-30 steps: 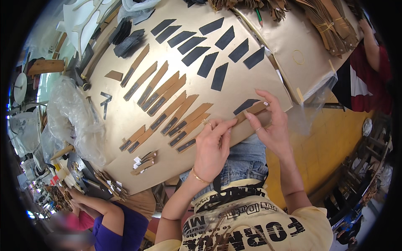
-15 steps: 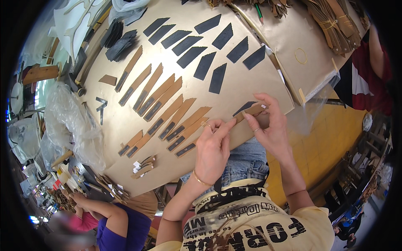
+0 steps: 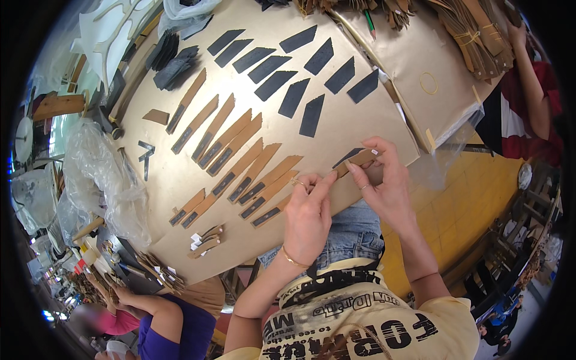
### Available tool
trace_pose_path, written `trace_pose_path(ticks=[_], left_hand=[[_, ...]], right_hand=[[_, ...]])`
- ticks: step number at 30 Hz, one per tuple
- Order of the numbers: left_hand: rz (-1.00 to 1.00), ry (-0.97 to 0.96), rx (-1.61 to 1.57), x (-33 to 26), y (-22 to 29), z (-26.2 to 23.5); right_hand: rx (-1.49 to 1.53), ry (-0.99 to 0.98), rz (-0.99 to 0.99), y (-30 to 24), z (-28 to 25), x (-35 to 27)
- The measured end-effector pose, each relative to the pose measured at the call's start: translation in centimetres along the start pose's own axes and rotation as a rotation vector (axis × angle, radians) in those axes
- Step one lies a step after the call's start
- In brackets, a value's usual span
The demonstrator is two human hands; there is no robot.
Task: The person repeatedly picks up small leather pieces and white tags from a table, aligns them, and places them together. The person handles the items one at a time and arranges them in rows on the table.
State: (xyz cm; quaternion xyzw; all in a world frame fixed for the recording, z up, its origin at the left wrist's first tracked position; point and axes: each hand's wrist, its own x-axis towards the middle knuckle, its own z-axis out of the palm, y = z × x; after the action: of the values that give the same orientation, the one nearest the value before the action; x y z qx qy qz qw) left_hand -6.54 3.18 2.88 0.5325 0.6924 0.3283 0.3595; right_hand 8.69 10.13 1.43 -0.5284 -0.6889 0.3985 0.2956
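Between my two hands, over the near right part of the table, is a brown leather strip with a small white tag at its right end. My left hand pinches the strip's left end between thumb and fingers. Thumb and fingers of my right hand close on its right part. A black slanted piece lies just behind the strip, partly covered by it. To the left of my left hand lie rows of brown strips, several with a dark patch at the near end. Black slanted pieces are spread farther back.
Short tagged strips lie near the front edge. Black pieces are stacked at the far left, beside clear plastic bags. Bundled brown strips and a green pencil lie at the far right. Other people sit at both sides.
My hands and the strip have shifted only slightly, both still gripping it. At the right, another person's arm has reached toward the bundled strips.
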Motion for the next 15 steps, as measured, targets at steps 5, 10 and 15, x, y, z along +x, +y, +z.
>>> trace_pose_path(ticks=[5, 10, 15], left_hand=[[-0.007, 0.008, 0.039, -0.3, -0.1, 0.4], [0.082, 0.043, 0.269, -0.9, -0.2, 1.7], [0.112, 0.080, 0.392, -1.1, 0.2, 2.5]], right_hand=[[-0.034, -0.006, 0.020, -0.1, 0.0, -0.1], [-0.005, -0.009, 0.047, -0.1, 0.3, -0.3], [-0.016, -0.001, 0.022, -0.4, 0.1, -0.2]])
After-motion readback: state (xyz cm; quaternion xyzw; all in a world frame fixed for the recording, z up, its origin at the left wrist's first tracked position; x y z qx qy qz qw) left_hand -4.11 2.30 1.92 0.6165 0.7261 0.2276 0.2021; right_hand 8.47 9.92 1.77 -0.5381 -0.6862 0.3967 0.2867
